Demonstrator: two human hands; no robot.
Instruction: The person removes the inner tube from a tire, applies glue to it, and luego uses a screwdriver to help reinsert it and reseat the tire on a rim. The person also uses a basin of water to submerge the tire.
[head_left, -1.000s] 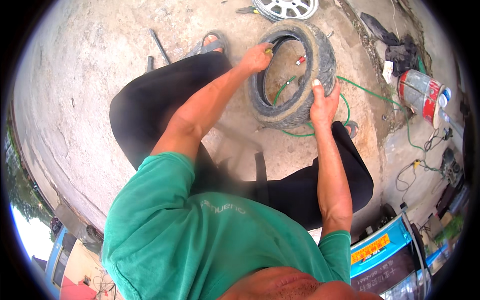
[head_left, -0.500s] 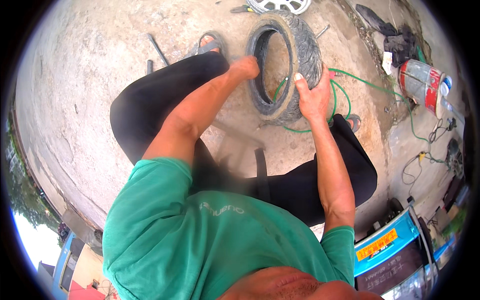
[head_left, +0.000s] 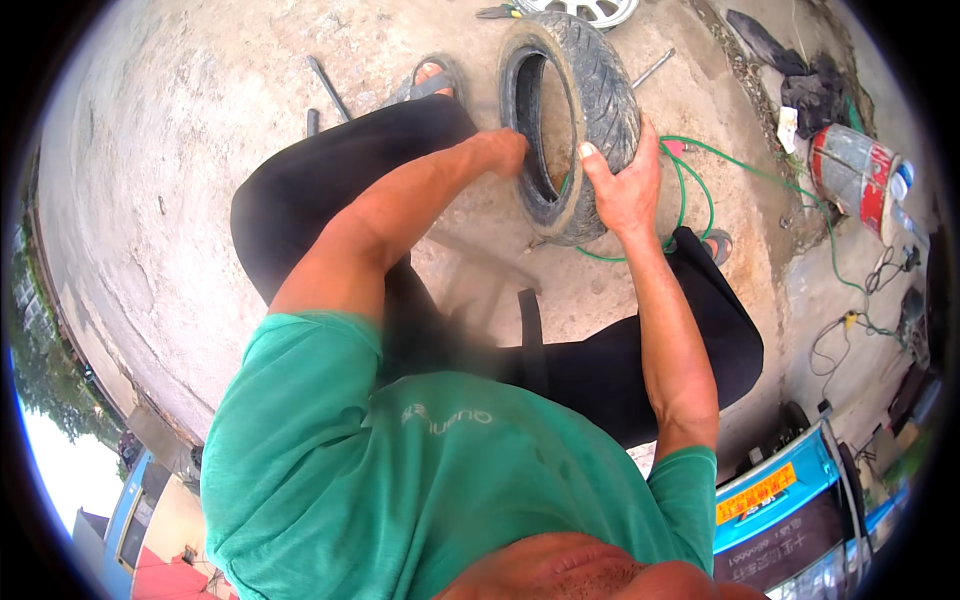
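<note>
A worn black tire (head_left: 606,95), dusty and without its wheel, stands tilted between my spread legs. My right hand (head_left: 628,190) grips its right outer side, with the thumb laid on the tread and the fingers mostly hidden behind. At the opposite side, my left hand (head_left: 500,152) is closed at the tire's left inner edge. Its fingertips are hidden, and the knuckles overlap the opening. A green hose (head_left: 712,205) runs behind the tire and off to the right.
Beyond the tire lie a pale spoked wheel (head_left: 598,10) and a glove (head_left: 498,12). Metal bars (head_left: 328,88) rest by my left sandal, another rod (head_left: 654,68) by the tire. A red-and-grey drum (head_left: 850,172), dark cloth (head_left: 815,95) and cables (head_left: 835,345) are at right.
My left hand has drawn back slightly from the opening to the tire's left edge. The tire has turned a little, narrowing its visible opening. My right hand keeps its grip.
</note>
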